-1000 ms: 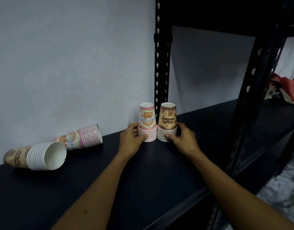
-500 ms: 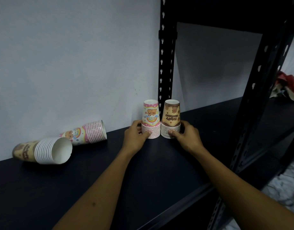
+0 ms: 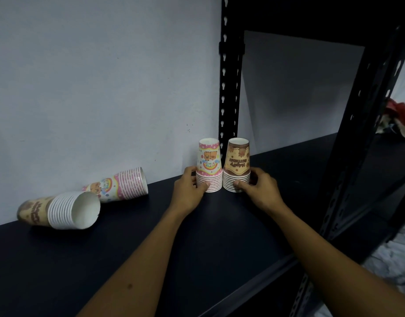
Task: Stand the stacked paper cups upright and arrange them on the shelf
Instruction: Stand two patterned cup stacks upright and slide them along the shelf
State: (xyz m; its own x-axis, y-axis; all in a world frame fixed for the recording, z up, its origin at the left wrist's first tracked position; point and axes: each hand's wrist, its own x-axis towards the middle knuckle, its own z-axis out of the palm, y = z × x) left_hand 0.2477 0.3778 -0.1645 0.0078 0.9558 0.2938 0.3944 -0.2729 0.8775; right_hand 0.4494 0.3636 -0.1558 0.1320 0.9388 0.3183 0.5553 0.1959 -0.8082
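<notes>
The left hand (image 3: 190,191) grips the pink stack (image 3: 208,165) and the right hand (image 3: 261,191) grips the brown stack (image 3: 237,165), both standing rims-down, touching, at the shelf's (image 3: 197,248) back edge beside the upright post (image 3: 229,88). Two more stacks (image 3: 87,200) lie toppled to the left.

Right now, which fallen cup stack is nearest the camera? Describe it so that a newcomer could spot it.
Start on the dark shelf and go to its far left by the grey wall. Two stacks lie there on their sides. Yours is the brown stack, in front of the pink stack, its white open mouth facing the camera.
</notes>
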